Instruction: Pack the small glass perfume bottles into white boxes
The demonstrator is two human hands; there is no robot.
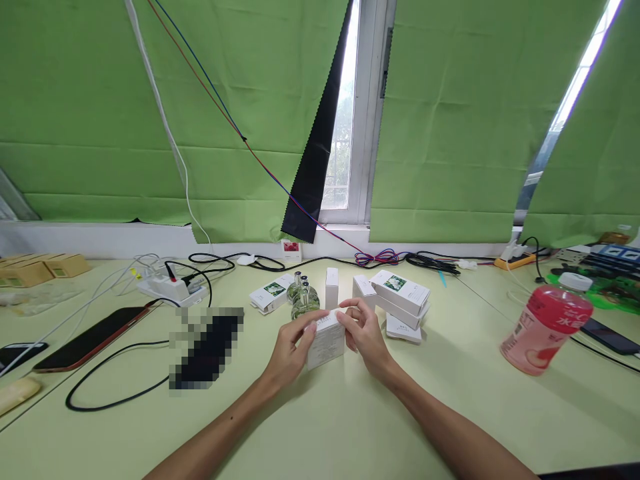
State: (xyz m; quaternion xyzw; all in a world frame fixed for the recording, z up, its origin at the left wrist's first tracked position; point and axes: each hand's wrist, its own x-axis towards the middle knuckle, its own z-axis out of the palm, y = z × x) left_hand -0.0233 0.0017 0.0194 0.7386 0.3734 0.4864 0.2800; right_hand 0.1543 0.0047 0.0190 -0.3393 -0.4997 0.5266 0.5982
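Note:
In the middle of the head view, a small white box (326, 348) with fine print is held between both hands. My left hand (291, 345) grips its left side, thumb along the top edge. My right hand (367, 332) has its fingers closed at the box's upper right corner. Just behind stand several round glass bottles (305, 307) with greenish contents and silver tops. A white box (332, 288) stands upright beyond the held one, and a second upright box (365, 291) is to its right. White boxes with a green flower picture (401, 291) lie stacked further right.
A flat white box (273, 293) lies left of the bottles. A pink-labelled drink bottle (547, 325) stands at right. To the left are a phone (95, 339), a power strip (173, 288) and looping cables. Yellow-brown boxes (43, 269) sit at far left.

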